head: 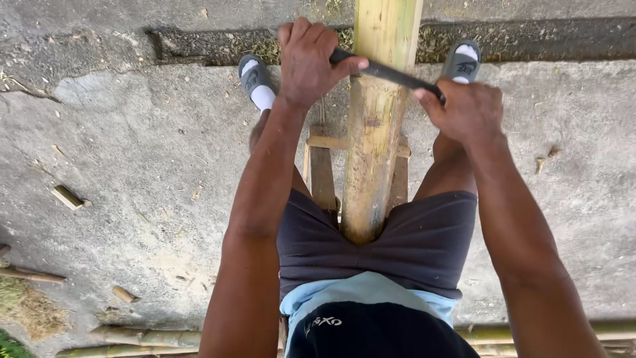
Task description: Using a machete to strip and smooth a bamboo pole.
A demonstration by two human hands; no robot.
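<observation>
I see my left hand [306, 59] and right hand [467, 109] each clenched on an end of the dark blade [387, 71], lying crosswise over the bamboo pole [374, 132], whose long axis runs away between my knees.

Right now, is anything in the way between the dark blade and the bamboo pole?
Nothing visible: the dark flat blade, gripped at both ends by the left hand and right hand, lies directly across the yellow-green bamboo pole.
</observation>
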